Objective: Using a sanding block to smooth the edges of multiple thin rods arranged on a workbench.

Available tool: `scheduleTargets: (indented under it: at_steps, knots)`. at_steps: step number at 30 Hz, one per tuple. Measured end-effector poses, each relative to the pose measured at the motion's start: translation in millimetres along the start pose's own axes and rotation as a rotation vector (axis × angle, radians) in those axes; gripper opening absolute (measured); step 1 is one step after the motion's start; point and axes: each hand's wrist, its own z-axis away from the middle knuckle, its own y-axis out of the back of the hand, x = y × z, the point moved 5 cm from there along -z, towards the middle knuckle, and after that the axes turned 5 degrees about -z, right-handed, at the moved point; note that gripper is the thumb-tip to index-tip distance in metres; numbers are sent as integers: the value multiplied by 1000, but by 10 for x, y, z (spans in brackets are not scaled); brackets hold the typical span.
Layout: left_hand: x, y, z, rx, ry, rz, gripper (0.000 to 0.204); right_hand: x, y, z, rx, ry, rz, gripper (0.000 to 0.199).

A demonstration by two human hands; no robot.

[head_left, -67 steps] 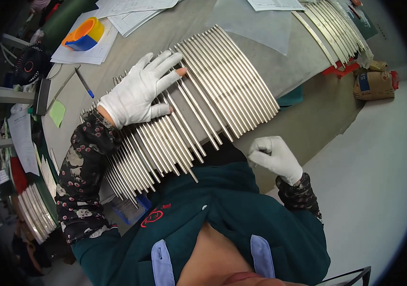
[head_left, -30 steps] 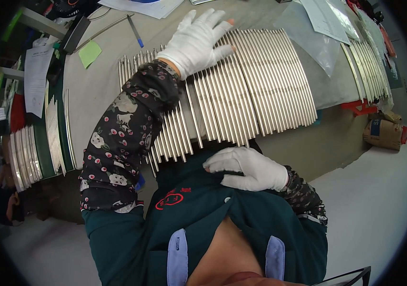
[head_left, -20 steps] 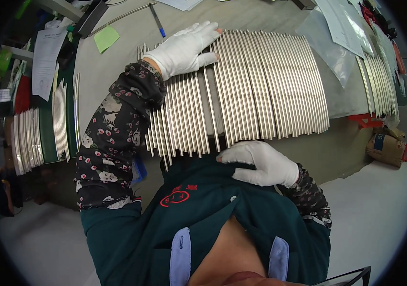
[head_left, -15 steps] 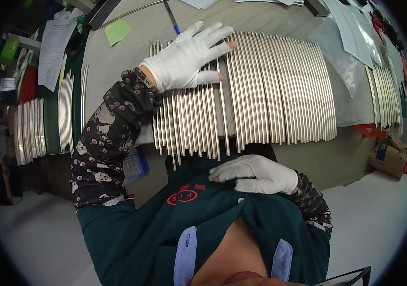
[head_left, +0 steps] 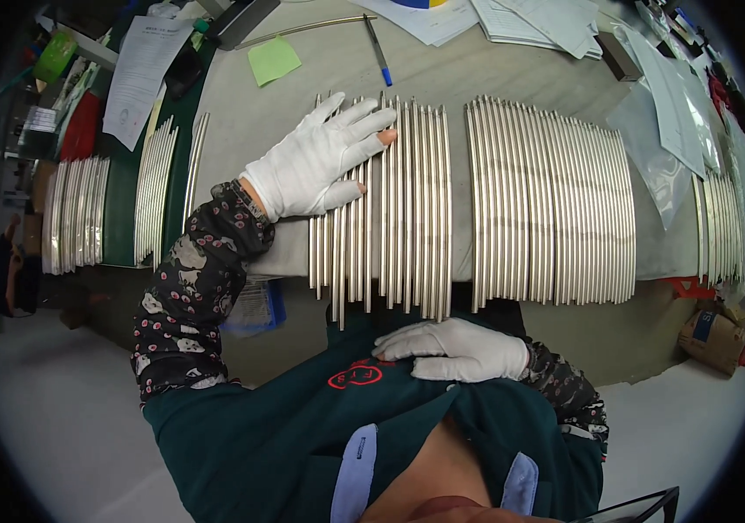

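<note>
My left hand (head_left: 316, 161), in a white glove with the thumb and one fingertip bare, lies with fingers spread on the left bunch of slim silvery metal rods (head_left: 414, 209). Some rods are partly hidden beneath it, and a narrow gap splits this bunch beside the fingertips. A wider gap parts it from a larger, evenly packed row of rods (head_left: 552, 200) on the right. The near ends of the left rods are uneven and stick out past the table edge. Holding nothing visible, my gloved right hand (head_left: 464, 350) rests against my shirt front, fingers stretched out.
On the grey table (head_left: 311, 78) are a pen (head_left: 377, 52), a green note (head_left: 274, 61), papers (head_left: 529, 22) and a clear plastic bag (head_left: 656, 161). More rod bundles (head_left: 76, 213) lie at far left and far right (head_left: 721, 227). A brown bag (head_left: 714, 340) stands below right.
My left hand has moved left across the rods, away from the wide gap, uncovering part of the left bunch. The view has shifted. My right hand stays at my shirt.
</note>
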Motion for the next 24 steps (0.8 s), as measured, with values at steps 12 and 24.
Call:
scheduleTargets:
  at_steps: [12, 24]
  knots:
    - [356, 26, -571, 72, -12, 15, 71, -105, 1, -28, 88, -83, 141, 61]
    - [253, -125, -1328, 183, 15, 57, 67, -22, 201, 370, 189, -354, 364, 51]
